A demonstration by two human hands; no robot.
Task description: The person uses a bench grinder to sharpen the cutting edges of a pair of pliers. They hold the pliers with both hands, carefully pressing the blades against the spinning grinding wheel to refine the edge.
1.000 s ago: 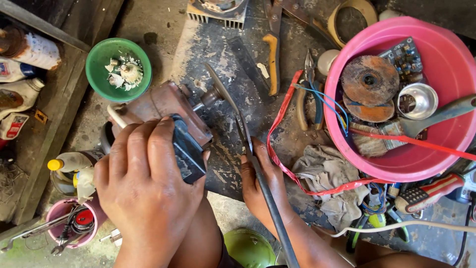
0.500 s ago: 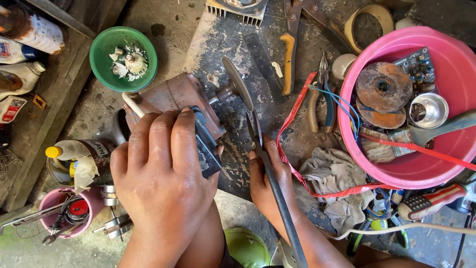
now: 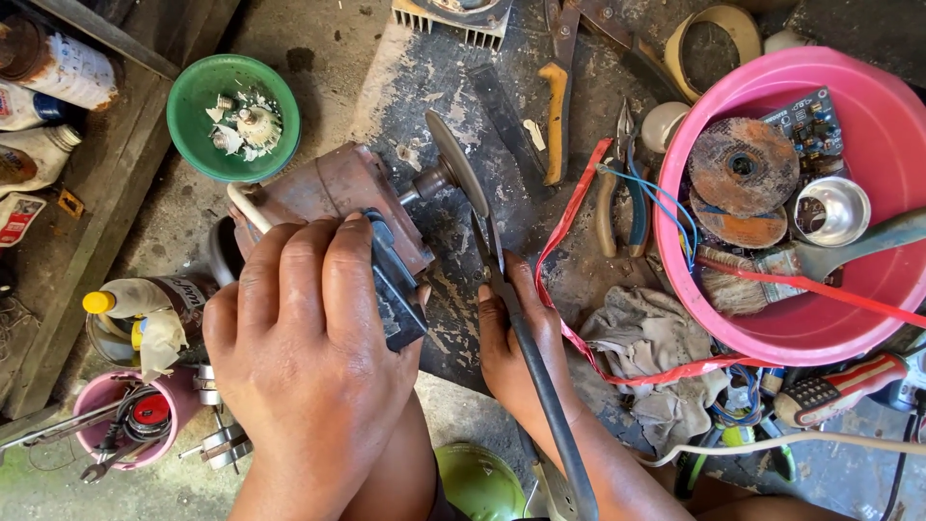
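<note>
Left hand [image 3: 309, 357] has slid lower, fingers clamping the grinder [image 3: 338, 203]; right hand [image 3: 516, 338] grips a dark rod [image 3: 540, 386].

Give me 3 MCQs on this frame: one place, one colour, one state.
1. Where is the green bowl?
A. Far side of the angle grinder
B. Inside the pink basin
C. Under the rag

2. What colour are the plier handles?
A. Both red
B. One blue, one tan
C. Both black

3. What is the left hand doing?
A. Hanging free
B. Pressing down on the grinder body
C. Holding a brush

Answers: 1 A, the bowl sits beyond the grinder. 2 B, one grip of each colour shows. 3 B, the fingers wrap over the housing.
</note>
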